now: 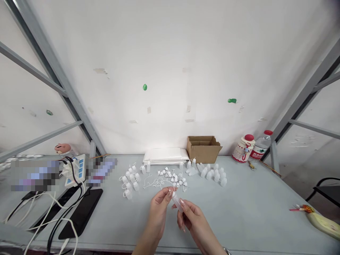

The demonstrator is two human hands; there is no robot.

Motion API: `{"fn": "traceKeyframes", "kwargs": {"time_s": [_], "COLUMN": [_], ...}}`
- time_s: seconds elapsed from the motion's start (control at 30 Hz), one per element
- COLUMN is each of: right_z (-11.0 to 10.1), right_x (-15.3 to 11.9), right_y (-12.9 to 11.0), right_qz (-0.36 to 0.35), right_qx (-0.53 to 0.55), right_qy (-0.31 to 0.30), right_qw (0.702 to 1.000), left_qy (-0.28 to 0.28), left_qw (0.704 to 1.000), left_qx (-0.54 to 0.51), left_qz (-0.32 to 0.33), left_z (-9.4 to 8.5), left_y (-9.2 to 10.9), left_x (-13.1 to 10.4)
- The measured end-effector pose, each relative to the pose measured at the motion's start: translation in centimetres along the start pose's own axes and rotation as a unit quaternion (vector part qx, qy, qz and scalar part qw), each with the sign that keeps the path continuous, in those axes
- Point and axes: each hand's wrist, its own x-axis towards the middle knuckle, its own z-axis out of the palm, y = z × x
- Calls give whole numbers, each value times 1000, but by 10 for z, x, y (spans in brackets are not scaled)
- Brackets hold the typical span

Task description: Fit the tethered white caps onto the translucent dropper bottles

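Note:
Near the front middle of the table, my right hand (190,214) grips a small translucent bottle (176,201), tilted with its top toward the left. My left hand (160,202) is pinched at the bottle's top, around a small white part too small to make out fully. Just beyond my hands lies a loose pile of small white caps (174,176) with a tangle of thin white loops (154,182) beside it. Several bottles with looped caps (129,193) stand to the left. On the right is a group of translucent bottles (216,175) that show no caps.
White flat packs (166,156) and an open cardboard box (204,150) are against the wall. A red-lidded jar (242,150) and a water bottle (261,146) stand at the back right. A power strip (81,170), cables and a black power bank (81,214) occupy the left.

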Motion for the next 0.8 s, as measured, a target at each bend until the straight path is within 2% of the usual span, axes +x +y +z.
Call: {"fn": "traceKeyframes", "kwargs": {"time_s": [0.2,0.33,0.4,0.6,0.8], "right_z": [-2,-7,-8,-2,3], "right_x": [-5,-6,-6,-2,0], "right_y": [-5,-4,-2,-3,-3], "right_qz": [21,99,116,31,-1], "right_qx": [108,189,200,89,12], "right_qy": [-53,-112,-122,-39,3], "right_qw": [992,971,965,995,1000], "left_qy": [-41,-64,-62,-44,-27], "left_qw": [999,998,998,998,998], "left_qx": [4,8,12,50,52], "left_qz": [4,13,10,3,17], "left_z": [3,4,4,0,-4], "left_y": [5,6,6,10,12], "left_x": [0,0,0,0,4]}}
